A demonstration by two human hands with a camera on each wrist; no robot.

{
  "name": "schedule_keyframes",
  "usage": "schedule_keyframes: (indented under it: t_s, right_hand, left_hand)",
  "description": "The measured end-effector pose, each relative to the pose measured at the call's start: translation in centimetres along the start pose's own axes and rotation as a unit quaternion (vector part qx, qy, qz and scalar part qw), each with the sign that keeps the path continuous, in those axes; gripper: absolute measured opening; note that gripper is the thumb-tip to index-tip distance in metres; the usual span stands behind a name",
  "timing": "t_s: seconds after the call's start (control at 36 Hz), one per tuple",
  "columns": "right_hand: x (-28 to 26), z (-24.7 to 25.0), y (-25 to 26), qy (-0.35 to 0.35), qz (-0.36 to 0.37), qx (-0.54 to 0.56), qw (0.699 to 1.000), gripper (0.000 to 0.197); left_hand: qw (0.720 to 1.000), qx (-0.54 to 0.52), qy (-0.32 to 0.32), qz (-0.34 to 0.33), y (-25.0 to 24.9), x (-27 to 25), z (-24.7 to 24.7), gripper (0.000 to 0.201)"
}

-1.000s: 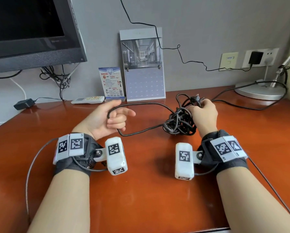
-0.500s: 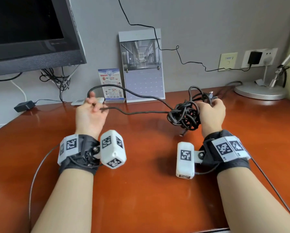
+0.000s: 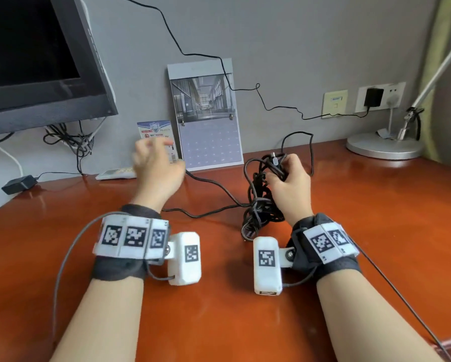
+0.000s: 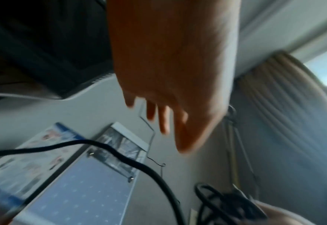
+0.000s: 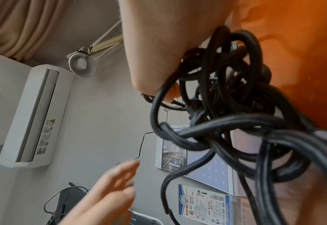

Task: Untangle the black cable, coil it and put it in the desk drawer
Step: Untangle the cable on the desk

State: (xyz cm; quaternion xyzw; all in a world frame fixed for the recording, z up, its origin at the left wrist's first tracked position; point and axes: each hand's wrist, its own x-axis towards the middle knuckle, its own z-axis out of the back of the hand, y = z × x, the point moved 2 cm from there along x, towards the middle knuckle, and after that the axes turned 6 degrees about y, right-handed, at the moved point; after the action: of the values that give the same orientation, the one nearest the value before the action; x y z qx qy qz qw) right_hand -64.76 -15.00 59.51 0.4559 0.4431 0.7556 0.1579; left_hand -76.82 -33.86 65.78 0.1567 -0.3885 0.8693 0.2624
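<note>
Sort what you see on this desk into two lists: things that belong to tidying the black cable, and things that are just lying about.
Part of the job:
- black cable, still tangled
- right hand, gripping the tangle
- left hand, fingers spread, holding nothing

Just lying about:
- calendar
- blue leaflet
- remote control
- lamp base
- monitor
- power adapter
</note>
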Motion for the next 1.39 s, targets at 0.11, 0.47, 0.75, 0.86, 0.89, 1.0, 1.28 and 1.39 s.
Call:
schedule_keyframes:
  t_s: [0.11, 0.47, 0.75, 0.86, 0.89, 1.0, 1.28, 1.39]
  right_hand:
    - [0.1, 0.1, -0.2, -0.01, -0.008, -0.008, 1.0, 0.017]
    - [0.3, 0.2, -0.5, -0.033, -0.037, -0.009, 0.999, 0.014]
    - [0.1, -0.3, -0.3, -0.033, -0.03, -0.019, 0.999, 0.014]
    - [0.0, -0.3, -0.3, -0.039, -0.039, -0.014, 0.998, 0.013]
    - [-0.1, -0.3, -0.3, -0.039, -0.039, -0.018, 0.998, 0.013]
    - [0.1, 0.0, -0.9, -0.07, -0.059, -0.021, 0.996, 0.011]
    - [0.2, -0.2, -1.7, -0.091, -0.102, 0.009, 0.991, 0.017]
    - [0.1, -0.3, -1.5, -0.087, -0.101, 0.014, 0.991, 0.013]
  left_hand:
    - [0.927, 0.148, 0.267, -0.216, -4.4, -1.3, -2.7, 0.045]
    - [0.867, 0.258, 0.373, -0.206, -5.0, -1.1, -6.7, 0.012]
    - [0.923, 0.216, 0.2, -0.248, -4.3, 1.3, -4.0, 0.028]
    - [0.945, 0.222, 0.122, -0.207, -2.6, 3.2, -1.7, 0.023]
    - [0.948, 0.231, 0.104, -0.19, -2.0, 3.6, -1.0, 0.023]
    - [0.954, 0.288, 0.051, -0.066, 0.7, 4.8, 2.0, 0.025]
    - [0.872, 0.395, 0.222, 0.187, 10.7, 7.3, 4.7, 0.031]
    - [0.906, 0.336, 0.214, 0.144, 8.1, 6.2, 3.7, 0.025]
